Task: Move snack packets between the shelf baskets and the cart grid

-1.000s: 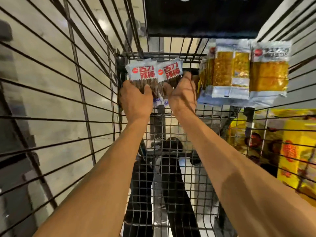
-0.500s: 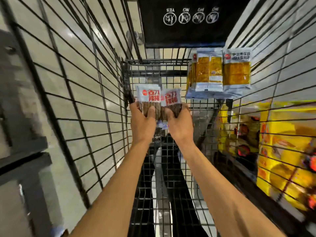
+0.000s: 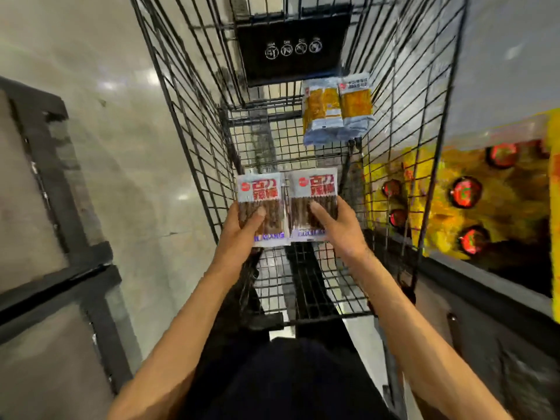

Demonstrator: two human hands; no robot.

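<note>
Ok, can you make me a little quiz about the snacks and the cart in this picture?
1. True or false: each hand holds one brown snack packet.
2. How many yellow packets lie at the far end of the cart?
3. Which is nearer the person: A) the yellow packets, B) the brown packets?

Key:
1. True: the left hand grips the left brown packet and the right hand grips the right brown packet, side by side.
2. Two can be seen, the yellow packets, side by side in the cart.
3. B.
</note>
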